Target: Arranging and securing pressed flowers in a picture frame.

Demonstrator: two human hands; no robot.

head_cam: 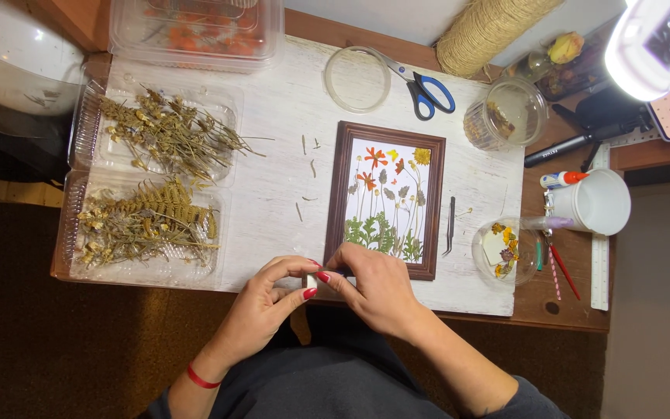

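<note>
My left hand (267, 299) and my right hand (374, 285) meet at the near edge of the white board (281, 132). Between their fingertips they pinch one small pale piece (313, 278); what it is I cannot tell. Just beyond my right hand lies a dark brown picture frame (388, 198) holding pressed orange and yellow flowers with green leaves on white. Black tweezers (450, 225) lie to the right of the frame.
Clear trays of dried plants (153, 182) sit at left, with a lidded clear box (195, 31) behind. Blue-handled scissors (424, 91), a round clear lid (357, 77), twine roll (490, 27), a jar (505, 115), a small flower dish (504, 250), a white cup (595, 202) and a lamp (657, 43) stand at right.
</note>
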